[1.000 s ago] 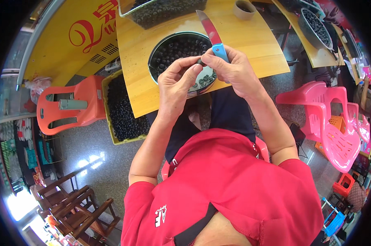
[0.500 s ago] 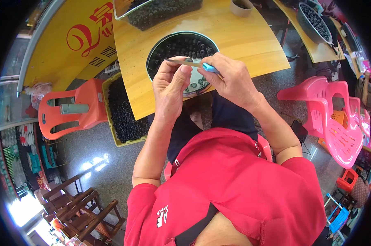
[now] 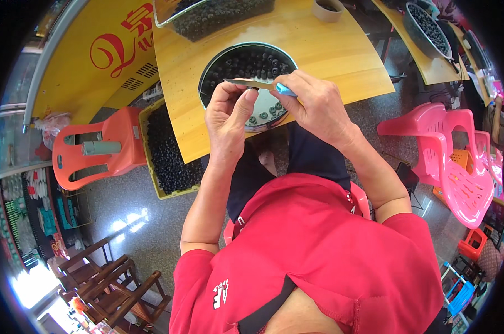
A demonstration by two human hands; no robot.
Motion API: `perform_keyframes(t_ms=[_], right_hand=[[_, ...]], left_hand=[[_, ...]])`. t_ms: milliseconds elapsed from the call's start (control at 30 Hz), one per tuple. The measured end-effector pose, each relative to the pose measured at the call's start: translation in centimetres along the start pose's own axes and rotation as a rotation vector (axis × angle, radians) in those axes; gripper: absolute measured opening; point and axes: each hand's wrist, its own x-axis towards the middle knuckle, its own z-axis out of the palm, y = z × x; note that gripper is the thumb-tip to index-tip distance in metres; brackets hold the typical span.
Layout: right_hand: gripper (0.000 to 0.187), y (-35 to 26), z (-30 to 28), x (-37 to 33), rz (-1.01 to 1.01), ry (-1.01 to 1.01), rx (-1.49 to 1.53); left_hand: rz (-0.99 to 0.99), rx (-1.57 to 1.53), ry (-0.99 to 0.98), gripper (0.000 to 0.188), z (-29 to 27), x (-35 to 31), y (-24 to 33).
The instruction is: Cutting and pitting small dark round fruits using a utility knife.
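Fingers of the left hand (image 3: 227,114) are pinching a small dark piece (image 3: 252,88) over the bowl (image 3: 267,99); the right hand (image 3: 317,103) is gripping the knife (image 3: 263,86), its blade crossing right by it: trimming, it seems, and any next stroke is demanding a steady pinch.

Blue-handled knife (image 3: 263,85), tip leftward
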Motion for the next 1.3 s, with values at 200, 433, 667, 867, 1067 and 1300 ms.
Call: perform_keyframes(t_ms=[200, 433, 667, 867, 1067, 1300], right_hand=[[0.012, -0.3, 0.0, 0.1, 0.0, -0.015, -0.004], [0.013, 0.5, 0.6, 0.3, 0.011, -0.039, -0.029], [0.014, -0.9, 0.3, 1.0, -0.038, -0.026, 0.025], [0.014, -0.8, 0.4, 1.0, -0.027, -0.033, 0.006], [0.014, -0.3, 0.7, 0.8, -0.037, -0.015, 0.019], [0.016, -0.6, 0.4, 0.9, 0.308, -0.097, 0.446]], left_hand=[[-0.023, -0.049, -0.02, 0.017, -0.3, 0.1, 0.0], [-0.017, -0.065, -0.023, 0.019, 0.4, -0.4, 0.6], [-0.011, -0.066, -0.008, 0.018, -0.6, -0.1, 0.2], [0.022, -0.009, 0.029, 0.016, -0.2, -0.1, 0.3], [-0.001, -0.056, -0.045, 0.019, -0.4, -0.2, 0.5], [-0.023, -0.12, -0.039, 0.019, -0.5, -0.2, 0.3]])
